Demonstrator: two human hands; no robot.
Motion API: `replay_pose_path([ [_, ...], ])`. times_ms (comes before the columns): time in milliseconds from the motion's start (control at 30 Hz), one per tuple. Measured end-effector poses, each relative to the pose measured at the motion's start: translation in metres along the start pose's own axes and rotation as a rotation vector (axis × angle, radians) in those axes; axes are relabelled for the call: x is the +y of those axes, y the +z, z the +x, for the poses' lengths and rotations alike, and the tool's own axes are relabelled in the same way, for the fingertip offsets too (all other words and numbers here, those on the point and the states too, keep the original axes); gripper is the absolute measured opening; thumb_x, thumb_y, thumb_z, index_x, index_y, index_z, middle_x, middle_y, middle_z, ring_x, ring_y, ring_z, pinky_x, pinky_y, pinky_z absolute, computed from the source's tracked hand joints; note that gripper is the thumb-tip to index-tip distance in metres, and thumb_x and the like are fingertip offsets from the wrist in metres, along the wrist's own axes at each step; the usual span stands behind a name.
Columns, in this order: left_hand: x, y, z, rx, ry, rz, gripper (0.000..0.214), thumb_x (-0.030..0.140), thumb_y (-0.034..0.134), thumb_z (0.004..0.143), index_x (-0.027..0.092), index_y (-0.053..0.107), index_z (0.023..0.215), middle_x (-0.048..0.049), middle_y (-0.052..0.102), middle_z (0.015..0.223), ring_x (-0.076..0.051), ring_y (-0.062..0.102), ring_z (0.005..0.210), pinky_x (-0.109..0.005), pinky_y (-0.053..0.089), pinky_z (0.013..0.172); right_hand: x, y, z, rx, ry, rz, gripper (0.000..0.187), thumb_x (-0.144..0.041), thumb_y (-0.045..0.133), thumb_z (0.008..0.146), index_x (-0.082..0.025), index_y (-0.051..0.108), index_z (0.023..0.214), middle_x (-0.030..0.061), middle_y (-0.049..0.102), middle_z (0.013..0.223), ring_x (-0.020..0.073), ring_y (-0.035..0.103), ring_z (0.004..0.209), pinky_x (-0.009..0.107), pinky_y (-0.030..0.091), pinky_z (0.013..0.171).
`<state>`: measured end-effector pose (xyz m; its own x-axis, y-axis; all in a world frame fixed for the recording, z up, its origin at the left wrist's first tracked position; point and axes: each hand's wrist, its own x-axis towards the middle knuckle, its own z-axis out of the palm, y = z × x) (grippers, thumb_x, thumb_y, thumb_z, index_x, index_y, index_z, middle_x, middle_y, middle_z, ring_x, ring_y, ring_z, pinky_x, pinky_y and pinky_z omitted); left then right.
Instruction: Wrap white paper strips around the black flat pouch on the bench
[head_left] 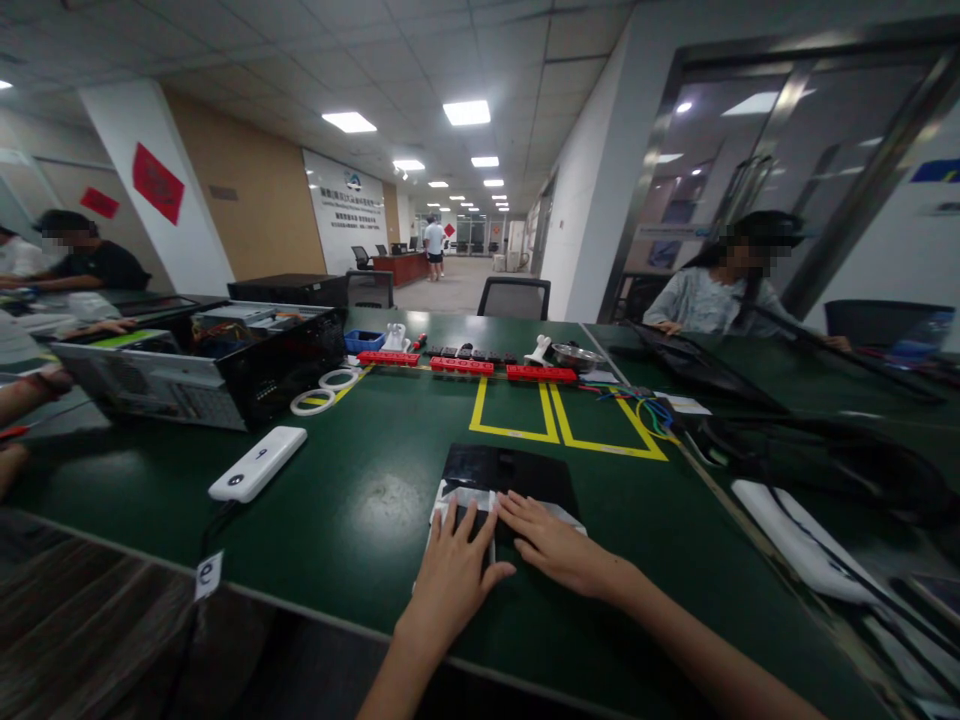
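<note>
1 flat black item (536, 475), glossy, whitish strip (477, 496) across it, lies beneath left hand (454, 570) and right hand (555, 545), fingers outstretched, unclenched.

I look through one camera worn on the person's head, facing forward and down across the green table (300, 540). The left hand (456, 562) and right hand (553, 545) sit near, low and central; the wide view runs past the table's far edge into the hall (457, 290).

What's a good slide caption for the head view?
Left hand and right hand resting on a black panel on the green table, yellow tape outlines beyond.
</note>
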<state>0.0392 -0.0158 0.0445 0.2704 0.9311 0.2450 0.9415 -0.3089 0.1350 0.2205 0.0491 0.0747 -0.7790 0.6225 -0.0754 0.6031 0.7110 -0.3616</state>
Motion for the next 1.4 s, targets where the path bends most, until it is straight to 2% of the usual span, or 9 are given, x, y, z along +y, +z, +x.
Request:
replay_pose_path([
  [200, -0.004, -0.002, 0.000, -0.021, 0.030, 0.004, 0.059, 0.048, 0.052, 0.087, 0.022, 0.041, 0.138, -0.0143, 0.042, 0.143, -0.039, 0.028, 0.133, -0.057, 0.030, 0.103, 0.000, -0.010, -0.006, -0.183, 0.062, 0.141, 0.067, -0.032, 0.036, 0.090, -0.010, 0.008, 0.147, 0.0100, 0.001, 0.154, 0.0183, -0.006, 0.140, 0.041, 0.001, 0.114],
  [400, -0.008, 0.003, -0.002, 0.015, 0.062, 0.024, 0.055, 0.044, 0.053, 0.088, 0.025, 0.041, 0.138, -0.0116, 0.043, 0.143, -0.038, 0.030, 0.133, -0.056, 0.033, 0.102, 0.000, -0.011, -0.007, -0.180, 0.054, 0.195, 0.066, -0.031, 0.035, 0.090, -0.012, 0.007, 0.147, 0.0077, 0.000, 0.154, 0.0164, -0.007, 0.139, 0.038, -0.003, 0.114],
  [600, -0.009, 0.007, -0.006, 0.044, 0.087, 0.054, 0.060, 0.043, 0.054, 0.087, 0.025, 0.035, 0.141, -0.0117, 0.038, 0.146, -0.038, 0.025, 0.135, -0.057, 0.031, 0.103, 0.008, -0.010, -0.006, -0.053, 0.016, 0.294, 0.059, -0.023, 0.036, 0.089, -0.017, 0.021, 0.146, 0.0063, 0.017, 0.153, 0.0167, 0.007, 0.140, 0.041, 0.006, 0.114],
  [833, -0.008, 0.001, -0.004, 0.001, 0.060, -0.056, 0.062, 0.039, 0.050, 0.091, 0.025, 0.024, 0.145, -0.0106, 0.034, 0.148, -0.033, 0.021, 0.137, -0.057, 0.028, 0.105, 0.004, -0.035, -0.017, 0.232, -0.036, 0.329, 0.046, -0.015, 0.037, 0.083, -0.020, 0.057, 0.124, 0.0054, 0.059, 0.126, 0.0194, 0.052, 0.117, 0.041, 0.035, 0.104],
  [933, -0.016, -0.010, -0.004, 0.019, 0.049, -0.138, 0.059, 0.037, 0.044, 0.093, 0.022, 0.022, 0.146, -0.0095, 0.032, 0.149, -0.028, 0.023, 0.137, -0.052, 0.026, 0.108, 0.001, -0.048, -0.025, 0.344, -0.022, 0.344, 0.040, -0.016, 0.039, 0.082, -0.019, 0.063, 0.115, 0.0066, 0.066, 0.114, 0.0199, 0.060, 0.105, 0.038, 0.045, 0.093],
  [1033, -0.034, -0.018, -0.009, 0.102, -0.020, -0.186, 0.048, 0.030, 0.036, 0.096, 0.018, 0.031, 0.142, -0.0087, 0.038, 0.146, -0.021, 0.028, 0.136, -0.046, 0.026, 0.109, -0.002, -0.053, -0.029, 0.410, -0.032, 0.327, 0.037, -0.017, 0.039, 0.084, -0.018, 0.065, 0.110, 0.0072, 0.068, 0.107, 0.0192, 0.062, 0.098, 0.036, 0.048, 0.086],
  [1200, -0.075, -0.006, -0.023, 0.204, -0.185, -0.143, 0.038, 0.026, 0.034, 0.095, 0.018, 0.051, 0.129, -0.0087, 0.054, 0.133, -0.022, 0.042, 0.129, -0.045, 0.032, 0.107, -0.006, -0.030, -0.015, 0.340, -0.129, 0.121, 0.040, -0.014, 0.038, 0.086, -0.019, 0.057, 0.122, 0.0075, 0.060, 0.123, 0.0181, 0.053, 0.114, 0.037, 0.040, 0.099],
  [1300, -0.088, 0.008, -0.030, 0.174, -0.214, -0.116, 0.038, 0.024, 0.034, 0.095, 0.016, 0.052, 0.127, -0.0104, 0.055, 0.132, -0.022, 0.044, 0.127, -0.044, 0.033, 0.106, -0.008, -0.007, -0.002, 0.235, -0.125, -0.081, 0.047, -0.023, 0.043, 0.089, -0.022, 0.042, 0.136, 0.0088, 0.040, 0.143, 0.0237, 0.033, 0.132, 0.047, 0.026, 0.109],
  [1400, -0.088, 0.015, -0.031, 0.141, -0.185, -0.104, 0.038, 0.023, 0.033, 0.095, 0.016, 0.050, 0.129, -0.0097, 0.053, 0.134, -0.021, 0.043, 0.128, -0.044, 0.032, 0.106, -0.005, 0.008, 0.007, 0.124, -0.069, -0.195, 0.053, -0.038, 0.043, 0.092, -0.026, 0.031, 0.142, 0.0090, 0.024, 0.151, 0.0303, 0.015, 0.138, 0.059, 0.015, 0.108],
])
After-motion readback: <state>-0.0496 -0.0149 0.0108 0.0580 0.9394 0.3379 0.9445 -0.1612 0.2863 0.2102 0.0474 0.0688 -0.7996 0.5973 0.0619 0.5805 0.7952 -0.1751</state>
